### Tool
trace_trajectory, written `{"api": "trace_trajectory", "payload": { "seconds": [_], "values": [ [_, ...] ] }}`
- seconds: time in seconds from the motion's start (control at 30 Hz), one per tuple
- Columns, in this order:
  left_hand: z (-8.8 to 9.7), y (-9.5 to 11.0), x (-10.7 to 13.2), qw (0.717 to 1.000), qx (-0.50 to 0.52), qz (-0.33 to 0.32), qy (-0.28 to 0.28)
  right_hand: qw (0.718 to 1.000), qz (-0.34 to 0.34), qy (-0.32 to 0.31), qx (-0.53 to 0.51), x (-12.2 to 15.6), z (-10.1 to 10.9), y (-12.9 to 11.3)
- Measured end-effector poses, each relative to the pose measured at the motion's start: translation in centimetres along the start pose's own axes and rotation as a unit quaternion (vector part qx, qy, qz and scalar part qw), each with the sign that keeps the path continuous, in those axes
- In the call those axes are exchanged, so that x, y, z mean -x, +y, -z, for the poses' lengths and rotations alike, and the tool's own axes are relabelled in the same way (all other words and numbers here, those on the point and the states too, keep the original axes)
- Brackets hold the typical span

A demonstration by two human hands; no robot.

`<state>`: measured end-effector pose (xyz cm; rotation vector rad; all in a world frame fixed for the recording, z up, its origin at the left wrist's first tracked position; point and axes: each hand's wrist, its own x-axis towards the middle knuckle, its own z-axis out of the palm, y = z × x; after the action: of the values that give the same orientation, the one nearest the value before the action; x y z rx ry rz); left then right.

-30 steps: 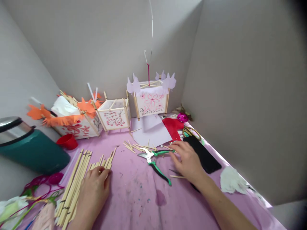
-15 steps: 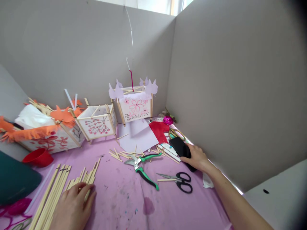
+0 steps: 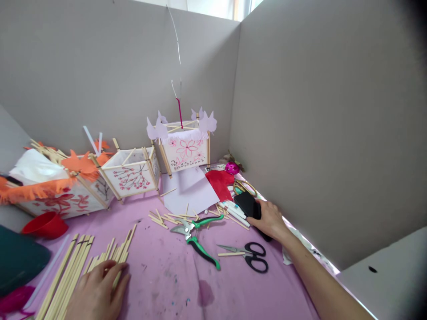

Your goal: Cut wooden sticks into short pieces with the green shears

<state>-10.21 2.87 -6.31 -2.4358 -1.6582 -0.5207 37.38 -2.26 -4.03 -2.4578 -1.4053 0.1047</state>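
Observation:
My left hand (image 3: 96, 291) is low on the left, its fingers curled around a bunch of short wooden sticks (image 3: 125, 248). Beside it lie longer wooden sticks (image 3: 68, 271), some with dark bands at the tips. Over on the right, my right hand (image 3: 269, 218) grips a black phone (image 3: 246, 202) lying on the table, thumb on the near side and fingers along the far edge. Between the hands are green-and-black pruning shears (image 3: 195, 240), spread apart, and black-handled scissors (image 3: 255, 257). One cut stick (image 3: 231, 254) touches the scissors.
Paper-sided stick lanterns (image 3: 188, 153) stand along the back wall, one with a wire rising from it. A red cup (image 3: 46, 225) and dark green container (image 3: 20, 262) are at left. White paper (image 3: 188, 195), red cloth (image 3: 220, 184), markers (image 3: 236, 213) and stick offcuts lie mid-table.
The view has shifted slightly, so most things appear a little further left. Both hands stay where they were, on the sticks and on the phone.

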Motion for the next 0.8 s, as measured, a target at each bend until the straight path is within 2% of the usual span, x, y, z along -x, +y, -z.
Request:
{"api": "trace_trajectory", "payload": {
  "seconds": [0.43, 0.53, 0.67, 0.8],
  "values": [
    [-0.8, -0.7, 0.2, 1.000, -0.016, -0.009, 0.014, 1.000, 0.012, 0.020, 0.013, 0.5, -0.4, 0.0],
    [-0.9, -0.8, 0.2, 0.999, -0.048, 0.008, 0.022, 0.999, 0.023, 0.026, 0.015, 0.9, -0.1, 0.2],
    [-1.3, -1.5, 0.3, 0.994, -0.097, 0.053, -0.004, 0.997, 0.047, 0.057, 0.015, 1.4, 0.4, 0.4],
    [-2.0, -2.5, 0.5, 0.992, -0.090, 0.073, -0.039, 0.992, 0.077, 0.103, 0.014, 2.0, 0.8, 0.4]
  ]
}}
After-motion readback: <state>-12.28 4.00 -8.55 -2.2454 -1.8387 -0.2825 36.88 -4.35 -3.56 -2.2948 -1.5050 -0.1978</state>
